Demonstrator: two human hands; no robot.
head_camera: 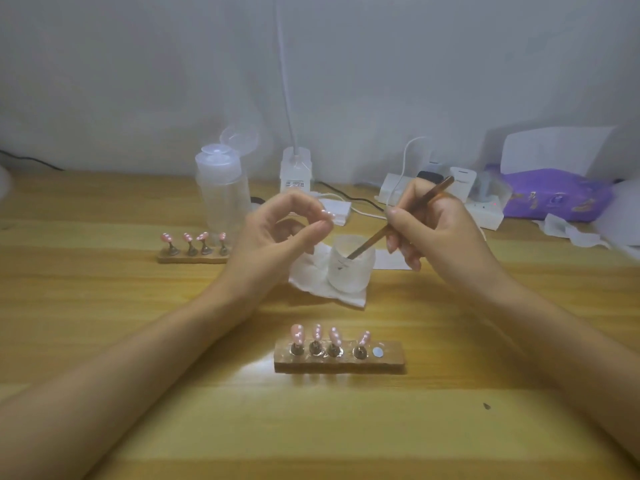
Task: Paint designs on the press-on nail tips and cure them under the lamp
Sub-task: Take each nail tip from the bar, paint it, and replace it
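Observation:
My left hand [277, 233] pinches a small pink nail tip [327, 214] between thumb and forefinger, raised above the table. My right hand [436, 226] grips a brown brush [398, 220] like a pen, and the brush tip dips into a small white frosted cup [349, 271]. In front of me stands a wooden holder [391, 362] with several pink dotted nail tips [315, 332] on stands and one bare metal spot at its right end. A second holder [192, 258] with more pink nail tips [194, 237] stands at the left, farther back.
The cup stands on a white tissue [311, 282]. A clear flip-top bottle [221, 192] stands behind my left hand. At the back are a white lamp base [295, 171], cables, a white power strip [481, 209] and a purple packet [554, 199]. A grey wall bounds the wooden table [311, 427].

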